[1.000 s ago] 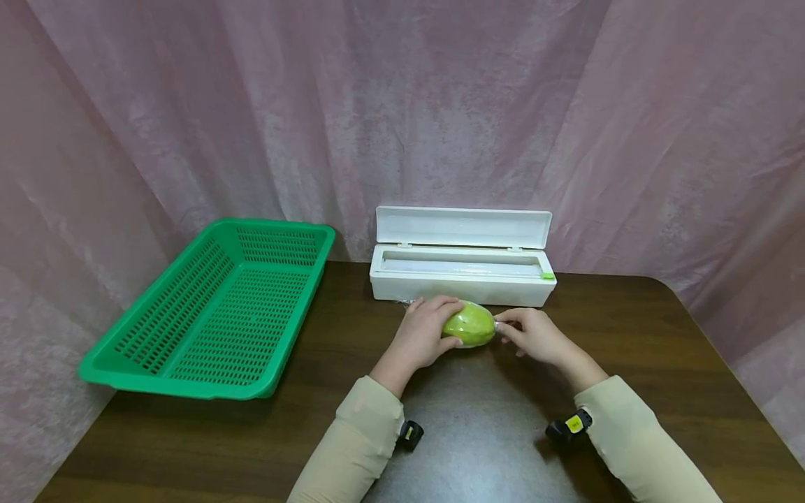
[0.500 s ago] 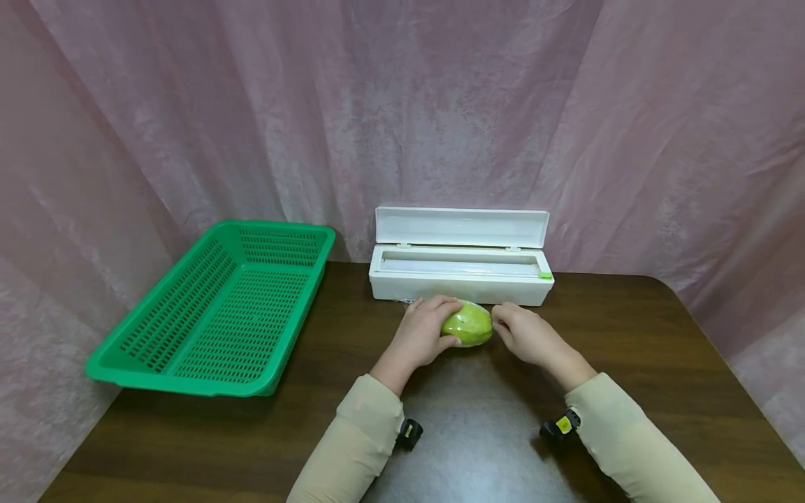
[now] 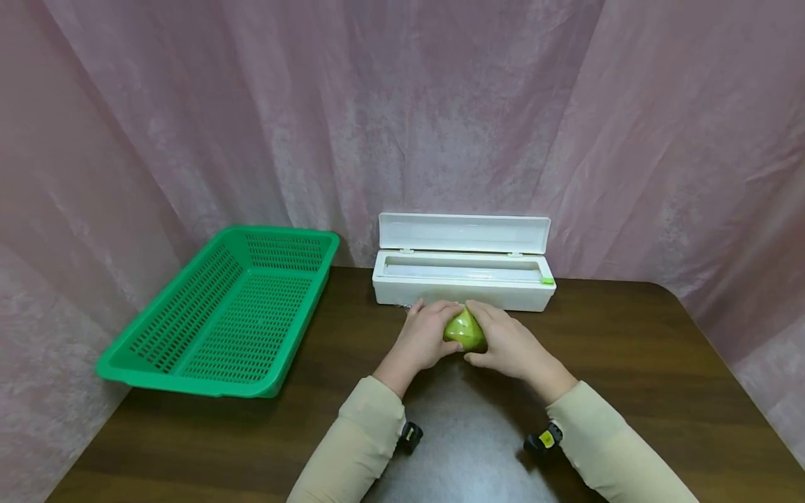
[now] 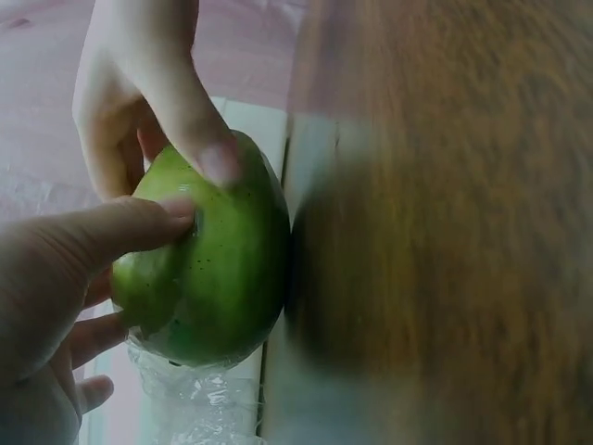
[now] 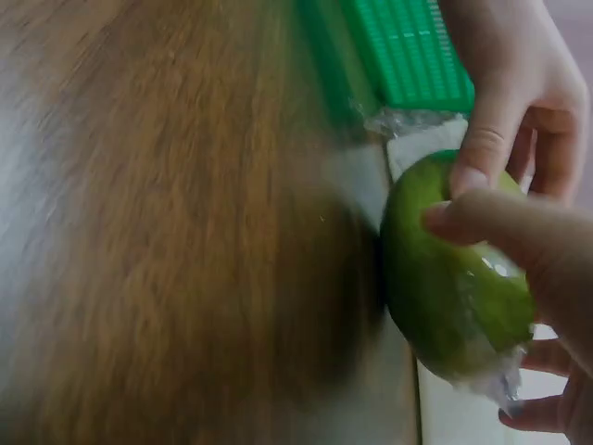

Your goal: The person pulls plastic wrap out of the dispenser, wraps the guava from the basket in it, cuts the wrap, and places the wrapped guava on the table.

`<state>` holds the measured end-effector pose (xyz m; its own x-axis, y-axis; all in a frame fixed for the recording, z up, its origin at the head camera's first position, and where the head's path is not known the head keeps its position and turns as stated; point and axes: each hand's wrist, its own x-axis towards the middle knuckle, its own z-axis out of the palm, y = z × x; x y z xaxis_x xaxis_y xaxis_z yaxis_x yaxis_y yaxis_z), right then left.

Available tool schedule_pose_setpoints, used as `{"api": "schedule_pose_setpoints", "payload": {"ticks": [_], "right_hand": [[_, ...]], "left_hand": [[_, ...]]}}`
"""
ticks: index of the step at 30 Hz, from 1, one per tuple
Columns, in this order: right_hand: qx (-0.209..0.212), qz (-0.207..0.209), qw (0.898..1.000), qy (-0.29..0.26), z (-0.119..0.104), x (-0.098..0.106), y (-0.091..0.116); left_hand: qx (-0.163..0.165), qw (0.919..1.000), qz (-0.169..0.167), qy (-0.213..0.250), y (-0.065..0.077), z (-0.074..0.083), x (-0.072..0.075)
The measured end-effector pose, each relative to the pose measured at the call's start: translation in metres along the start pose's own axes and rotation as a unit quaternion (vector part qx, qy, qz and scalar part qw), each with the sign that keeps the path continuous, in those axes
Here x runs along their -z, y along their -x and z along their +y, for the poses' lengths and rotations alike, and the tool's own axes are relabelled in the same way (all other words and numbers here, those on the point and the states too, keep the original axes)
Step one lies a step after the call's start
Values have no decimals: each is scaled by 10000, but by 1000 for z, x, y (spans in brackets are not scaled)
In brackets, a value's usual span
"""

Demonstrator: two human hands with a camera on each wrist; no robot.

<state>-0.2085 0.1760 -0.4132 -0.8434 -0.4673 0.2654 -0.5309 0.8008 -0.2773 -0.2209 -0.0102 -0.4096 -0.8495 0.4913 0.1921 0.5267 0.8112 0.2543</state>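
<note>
A green mango (image 3: 464,330), partly covered in clear cling film, lies on the table between both hands. My left hand (image 3: 424,335) grips its left end, thumb on the near side and fingers over the far side. Around the right end curls my right hand (image 3: 506,342), its thumb close to the left thumb. Loose clear film (image 4: 208,408) bunches below the fruit in the left wrist view. More film (image 5: 496,375) gathers at the right-hand end, near the right fingers. The palms hide both ends of the fruit in the head view.
Just behind the hands stands a white cling film dispenser (image 3: 462,290) with its lid (image 3: 464,232) up and a roll inside. A green plastic basket (image 3: 308,307) sits at the left. A pink curtain (image 3: 465,105) hangs behind the brown wooden table (image 3: 635,349).
My right hand has moved left from the tip of the fruit, where it pinched the film, to grip the right end. The left hand keeps its hold.
</note>
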Motion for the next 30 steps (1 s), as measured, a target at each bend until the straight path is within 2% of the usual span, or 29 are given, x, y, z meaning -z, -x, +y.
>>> {"api": "schedule_pose_setpoints", "payload": {"ticks": [3, 5, 7, 10, 13, 16, 20, 23, 27, 30], "right_hand": [[132, 33, 9998, 158, -5, -5, -3], [114, 80, 9997, 210, -8, -6, -5], [116, 85, 9997, 197, -11, -8, -7], [127, -8, 9998, 128, -14, -9, -10], [49, -161, 9998, 77, -16, -10, -12], [-80, -256, 9996, 28, -17, -10, -15], [-256, -270, 9993, -103, -18, -7, -16], [-393, -286, 9986, -190, -19, -6, -15], [-504, -291, 9980, -258, -19, -4, -13], [-546, -269, 9977, -291, -18, -4, -11]], "left_hand": [[78, 9992, -173, 349, 1, -1, 1], [118, 9961, -297, 827, 2, -4, 3], [184, 9887, -348, 1444, 4, -11, 7], [247, 9739, -224, 2243, 6, -24, 11], [338, 9683, -21, 2474, 9, -36, 15], [454, 9751, 97, 2167, 13, -46, 19], [542, 9842, -21, 1685, 16, -56, 20], [562, 9883, -241, 1396, 17, -59, 19], [595, 9941, -592, 692, 12, -56, 17], [718, 9934, -864, 226, 5, -53, 13]]}}
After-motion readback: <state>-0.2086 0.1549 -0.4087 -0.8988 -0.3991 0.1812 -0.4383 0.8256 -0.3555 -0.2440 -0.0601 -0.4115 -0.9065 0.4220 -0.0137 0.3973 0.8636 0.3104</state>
